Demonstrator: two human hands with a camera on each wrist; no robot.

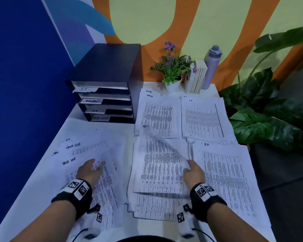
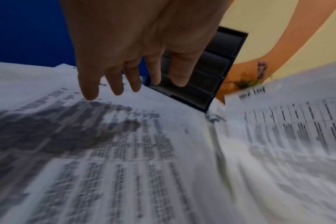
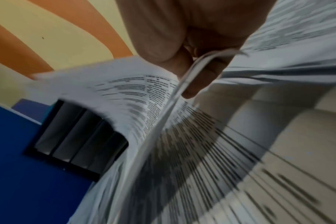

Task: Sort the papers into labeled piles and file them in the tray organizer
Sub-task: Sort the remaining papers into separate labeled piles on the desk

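Right hand (image 1: 193,172) pinches the right edge of a lifted sheet (image 1: 162,154), thumb and fingers (image 3: 199,81) curled round the paper edge; the sheet bows up and leftward off the centre pile (image 1: 156,198). Forearm comes in low from the near edge, wrist roughly level, strap with markers on it.

Left hand (image 1: 90,169) is spread and relaxed, palm down, fingers (image 2: 90,91) straight; whether the tips touch the paper or hang just above it I cannot tell. It holds nothing. It sits over the TASK LIST pile (image 1: 87,165), left of the centre pile.

Other piles, relative to the centre pile: H.R pile (image 1: 226,180) just to its right, ADMIN pile (image 1: 157,116) just behind it, IT pile (image 1: 203,117) behind and to the right. All lie flat on the white bench (image 1: 101,131).

Tray organizer (image 1: 108,84): black, four slots, behind and left of the centre pile, at the back of the bench against the blue wall. Slot tags read IT, ADMIN, a third too small to read, then TASK LIST.

Right of the organizer: potted plant (image 1: 173,70), upright books (image 1: 198,77), bottle (image 1: 211,67).
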